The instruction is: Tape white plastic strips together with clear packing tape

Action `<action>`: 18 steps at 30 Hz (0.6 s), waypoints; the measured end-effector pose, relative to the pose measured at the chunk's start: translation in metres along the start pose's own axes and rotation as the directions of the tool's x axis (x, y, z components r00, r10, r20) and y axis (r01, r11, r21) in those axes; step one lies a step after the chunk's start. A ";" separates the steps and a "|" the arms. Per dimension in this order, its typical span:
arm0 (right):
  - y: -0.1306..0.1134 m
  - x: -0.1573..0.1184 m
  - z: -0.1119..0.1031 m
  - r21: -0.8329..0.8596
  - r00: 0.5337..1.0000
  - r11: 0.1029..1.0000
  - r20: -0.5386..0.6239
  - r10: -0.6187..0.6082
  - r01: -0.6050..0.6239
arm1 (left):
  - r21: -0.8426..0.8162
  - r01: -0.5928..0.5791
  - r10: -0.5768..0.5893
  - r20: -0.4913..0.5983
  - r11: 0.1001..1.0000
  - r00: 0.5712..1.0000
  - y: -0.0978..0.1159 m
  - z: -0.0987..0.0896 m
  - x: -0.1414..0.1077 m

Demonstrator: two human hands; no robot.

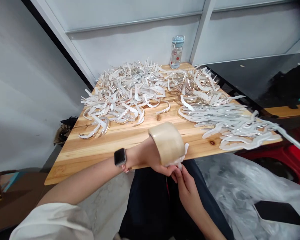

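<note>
A wide roll of tan tape point(168, 141) surrounds my left hand point(153, 156), which reaches through its core with several fingers hidden. The left thumb and fingertips close on a small white strip point(180, 160) at the roll's lower edge. My right hand point(186, 183) pinches the lower end of that strip, its fingertips touching the left ones, just off the table's front edge. Beyond the hands, on the wooden table point(110, 143), lie a big heap of curved metallic pieces with white strips point(130, 86), a smaller heap point(190, 81), and a row of white-wrapped pieces point(230, 120) at the right.
A clear bottle with a blue lid point(176, 53) stands at the table's back edge against the pale partition point(135, 40). At the lower right, a phone point(278, 212) rests on clear plastic sheeting point(240, 180), near a red object point(292, 156). Cardboard point(17, 203) is at the lower left.
</note>
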State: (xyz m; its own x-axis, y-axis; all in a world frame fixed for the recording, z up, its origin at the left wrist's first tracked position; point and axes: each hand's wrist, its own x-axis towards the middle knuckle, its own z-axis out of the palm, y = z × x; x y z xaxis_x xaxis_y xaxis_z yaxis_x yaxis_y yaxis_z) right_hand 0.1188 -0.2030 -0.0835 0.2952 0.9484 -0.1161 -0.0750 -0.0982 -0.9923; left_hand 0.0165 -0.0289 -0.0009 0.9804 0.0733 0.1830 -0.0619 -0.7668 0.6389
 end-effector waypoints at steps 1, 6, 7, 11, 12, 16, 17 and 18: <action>0.001 0.000 0.000 0.005 1.000 1.000 -0.004 0.014 -0.014 | -0.059 0.072 -0.077 -0.084 0.996 0.993 -0.002 -0.002 0.000; 0.010 -0.002 0.001 0.068 0.998 0.995 -0.016 0.067 -0.066 | -0.306 0.215 -0.330 -0.398 0.928 0.856 -0.019 -0.012 -0.004; 0.011 -0.002 0.001 0.065 0.998 0.996 -0.018 0.067 -0.066 | -0.295 0.210 -0.318 -0.391 0.932 0.864 -0.019 -0.013 -0.005; 0.006 -0.001 0.001 0.002 0.999 0.999 -0.021 0.046 -0.046 | -0.132 0.159 -0.185 -0.219 0.978 0.958 -0.009 -0.008 -0.004; 0.003 -0.001 0.002 -0.015 0.999 0.999 -0.017 0.038 -0.038 | -0.094 0.169 -0.184 -0.197 0.981 0.963 -0.008 -0.008 -0.002; -0.005 -0.002 0.004 -0.064 1.000 0.998 0.015 0.008 -0.007 | -0.264 0.312 -0.399 -0.417 0.913 0.816 -0.011 -0.012 0.000; -0.006 -0.002 0.005 -0.076 0.999 0.997 0.038 0.004 -0.001 | -0.305 0.300 -0.415 -0.462 0.904 0.784 -0.011 -0.012 -0.001; -0.005 -0.003 0.006 -0.086 0.998 0.996 0.069 0.003 0.003 | -0.302 0.268 -0.388 -0.471 0.915 0.792 -0.010 -0.012 -0.002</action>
State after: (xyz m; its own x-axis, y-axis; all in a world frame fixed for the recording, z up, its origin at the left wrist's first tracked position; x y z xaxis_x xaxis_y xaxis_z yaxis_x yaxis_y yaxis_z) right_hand 0.1128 -0.2039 -0.0781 0.2287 0.9666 -0.1160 0.0080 -0.1210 -0.9926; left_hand 0.0133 -0.0137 0.0009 0.7127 0.6557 0.2492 0.1494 -0.4890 0.8594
